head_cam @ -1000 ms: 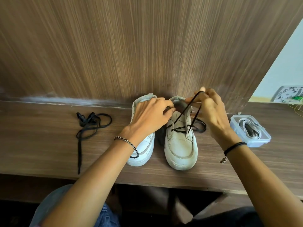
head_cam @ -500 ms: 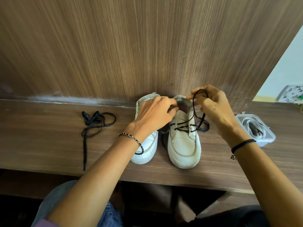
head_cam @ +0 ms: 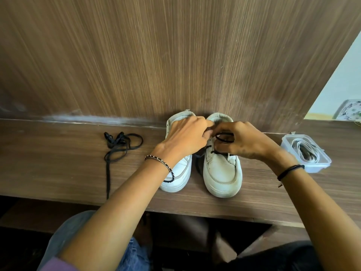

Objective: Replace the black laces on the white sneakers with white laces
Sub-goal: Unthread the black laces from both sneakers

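Two white sneakers stand side by side on the wooden shelf [head_cam: 58, 173], toes toward me. The left sneaker [head_cam: 178, 173] has no lace. The right sneaker [head_cam: 221, 173] still has a black lace [head_cam: 222, 152] through its lower eyelets. My right hand [head_cam: 246, 142] pinches a loop of that lace above the tongue. My left hand [head_cam: 185, 137] lies over the left sneaker, its fingertips curled at the right sneaker's collar; what they hold is hidden. A loose black lace [head_cam: 119, 145] lies to the left. White laces [head_cam: 304, 151] sit in a clear plastic tub [head_cam: 320, 163] at the right.
A wood-grain wall panel [head_cam: 175, 55] rises right behind the sneakers. The shelf's front edge runs just below the toes, with my knees under it. A patterned object [head_cam: 349, 110] lies at the far right, past the tub.
My right hand has come down and leftward with the lace loop, from above the shoe to just over its tongue. My left hand stays at the collar.
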`<state>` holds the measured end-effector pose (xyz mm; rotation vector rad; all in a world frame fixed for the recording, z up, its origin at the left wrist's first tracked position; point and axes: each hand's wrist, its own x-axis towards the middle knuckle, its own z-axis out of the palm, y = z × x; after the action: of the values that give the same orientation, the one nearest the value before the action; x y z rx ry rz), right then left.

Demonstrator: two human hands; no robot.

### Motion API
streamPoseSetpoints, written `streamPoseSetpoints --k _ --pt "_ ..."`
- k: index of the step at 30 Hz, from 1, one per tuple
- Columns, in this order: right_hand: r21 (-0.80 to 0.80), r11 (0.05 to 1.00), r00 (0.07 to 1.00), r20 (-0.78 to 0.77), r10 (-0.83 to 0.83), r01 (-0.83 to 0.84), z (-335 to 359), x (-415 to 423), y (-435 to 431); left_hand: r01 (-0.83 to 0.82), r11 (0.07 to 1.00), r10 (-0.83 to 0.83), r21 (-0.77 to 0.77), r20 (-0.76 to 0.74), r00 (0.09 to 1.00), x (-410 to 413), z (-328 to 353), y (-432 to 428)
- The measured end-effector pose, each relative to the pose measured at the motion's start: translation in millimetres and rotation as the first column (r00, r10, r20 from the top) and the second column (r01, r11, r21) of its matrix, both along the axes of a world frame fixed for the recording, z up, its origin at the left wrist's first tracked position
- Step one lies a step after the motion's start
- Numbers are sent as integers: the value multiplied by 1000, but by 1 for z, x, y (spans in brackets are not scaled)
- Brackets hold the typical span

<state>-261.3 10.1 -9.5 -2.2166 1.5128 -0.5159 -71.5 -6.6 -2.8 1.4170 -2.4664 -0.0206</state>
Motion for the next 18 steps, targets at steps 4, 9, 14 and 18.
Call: streamPoseSetpoints --k 4,9,14,18 --pt "-153 985 997 -14 -78 75 -5 1 0 -20 1000 20 16 13 1000 -1 4 4" --pt "-367 870 939 22 -344 328 -5 14 2 -68 998 68 -2 25 997 -2 6 5" --pt "-174 704 562 741 -367 688 0 3 -1 -61 998 61 -3 -2 998 -2 7 9" --pt "231 790 206 890 -408 567 2 -3 -5 -42 999 42 -18 -6 999 -3 5 9"
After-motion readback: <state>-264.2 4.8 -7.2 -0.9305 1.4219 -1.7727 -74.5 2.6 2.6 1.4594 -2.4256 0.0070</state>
